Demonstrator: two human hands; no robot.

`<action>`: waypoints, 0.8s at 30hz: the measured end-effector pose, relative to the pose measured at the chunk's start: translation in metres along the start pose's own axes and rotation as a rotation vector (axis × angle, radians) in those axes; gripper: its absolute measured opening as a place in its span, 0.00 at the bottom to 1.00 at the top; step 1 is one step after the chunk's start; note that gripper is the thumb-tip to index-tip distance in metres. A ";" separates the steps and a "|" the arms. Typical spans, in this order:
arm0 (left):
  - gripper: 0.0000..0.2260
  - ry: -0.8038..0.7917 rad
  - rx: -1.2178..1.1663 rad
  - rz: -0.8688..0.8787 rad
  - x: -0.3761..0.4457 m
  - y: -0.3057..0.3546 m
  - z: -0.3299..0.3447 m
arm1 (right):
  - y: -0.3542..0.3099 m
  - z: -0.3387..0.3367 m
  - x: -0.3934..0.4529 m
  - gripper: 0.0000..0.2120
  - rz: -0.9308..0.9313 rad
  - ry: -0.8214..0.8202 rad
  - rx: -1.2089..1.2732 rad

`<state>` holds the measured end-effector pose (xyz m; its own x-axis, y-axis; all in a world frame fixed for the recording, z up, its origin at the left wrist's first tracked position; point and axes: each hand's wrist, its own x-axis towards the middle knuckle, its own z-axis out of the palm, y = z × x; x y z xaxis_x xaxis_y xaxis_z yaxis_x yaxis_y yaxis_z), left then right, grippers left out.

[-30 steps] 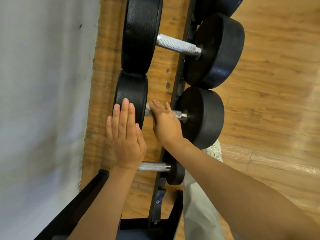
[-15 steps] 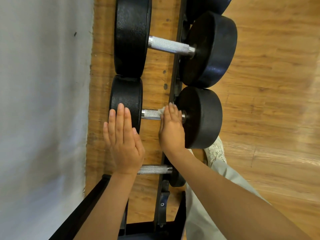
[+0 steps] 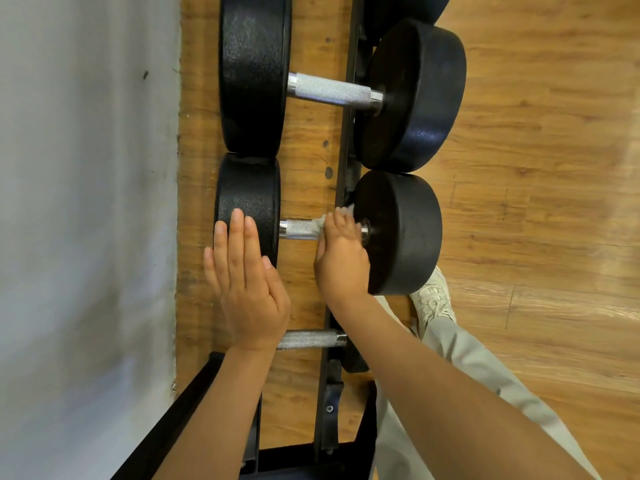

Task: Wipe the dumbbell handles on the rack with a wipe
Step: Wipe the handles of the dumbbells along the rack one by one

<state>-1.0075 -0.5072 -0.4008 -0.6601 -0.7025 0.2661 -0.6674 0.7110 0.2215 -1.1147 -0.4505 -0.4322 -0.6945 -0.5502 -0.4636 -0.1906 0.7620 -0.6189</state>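
Note:
Black dumbbells lie across a black rack [image 3: 341, 174]. On the middle dumbbell's knurled steel handle [image 3: 296, 229], my right hand [image 3: 341, 258] curls round the right end, close to the right weight head [image 3: 401, 233], holding a pale wipe [image 3: 320, 225] against the metal. The wipe shows only at the fingertips. My left hand [image 3: 244, 275] lies flat with straight fingers on the left weight head [image 3: 247, 195]. A larger dumbbell's handle [image 3: 332, 89] is above. A smaller handle [image 3: 310, 339] is below, partly hidden by my left wrist.
A grey wall [image 3: 86, 220] runs along the left. Wooden floor [image 3: 536, 202] spreads to the right. My pale trouser leg and shoe [image 3: 434, 303] stand beside the rack. The rack's black base frame [image 3: 294, 459] is at the bottom.
My right hand has slid along the middle handle from its left part to the right end by the weight head. My left hand stays flat on the left head.

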 end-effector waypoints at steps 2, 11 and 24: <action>0.21 0.008 -0.001 -0.002 0.000 0.001 0.001 | 0.000 0.003 0.000 0.19 -0.093 0.003 0.046; 0.21 0.021 -0.009 -0.007 0.000 0.001 0.002 | -0.001 0.012 -0.002 0.16 -0.196 0.058 0.177; 0.21 0.006 -0.018 -0.018 0.000 0.003 0.000 | -0.005 0.001 0.013 0.16 -0.081 0.006 0.024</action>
<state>-1.0094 -0.5054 -0.4001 -0.6461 -0.7149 0.2674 -0.6725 0.6989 0.2436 -1.1216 -0.4620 -0.4359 -0.6816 -0.6077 -0.4076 -0.2296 0.7065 -0.6694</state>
